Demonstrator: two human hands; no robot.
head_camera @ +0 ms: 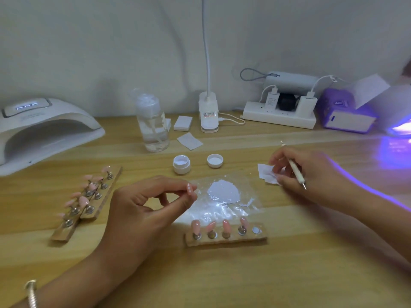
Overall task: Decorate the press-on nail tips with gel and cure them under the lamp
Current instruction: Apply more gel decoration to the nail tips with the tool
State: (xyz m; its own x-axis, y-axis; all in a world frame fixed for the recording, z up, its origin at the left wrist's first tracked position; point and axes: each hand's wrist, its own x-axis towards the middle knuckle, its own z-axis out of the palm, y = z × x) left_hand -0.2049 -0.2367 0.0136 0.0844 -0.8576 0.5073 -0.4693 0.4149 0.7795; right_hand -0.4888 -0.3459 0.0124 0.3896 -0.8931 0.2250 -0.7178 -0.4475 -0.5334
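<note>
pinching a pink nail tip (190, 189) btwn thumb and forefinger, the left hand (142, 210) hovers at the left edge of a clear plastic sheet (235, 210) that carries a white gel blob (223, 193). right hand (311, 174) grips a dotting pen (295, 171) w/ curled fingers, fingertips on a small wipe (265, 174). gel jar (182, 164) stands open w/ white gel inside; its lid (215, 160) lies upturned just beside it. pump bottle (152, 123) behind holds clear liquid, low. front wooden holder (226, 238) carries four pink tips, fifth magnet showing; two more holders (89, 201) w/ tips lie at left. wood-grain table (222, 281), white wall (89, 41). white cure lamp (44, 125) far left, second lamp (398, 123) at right edge glowing purple; power strip (280, 116) by the wall.
</note>
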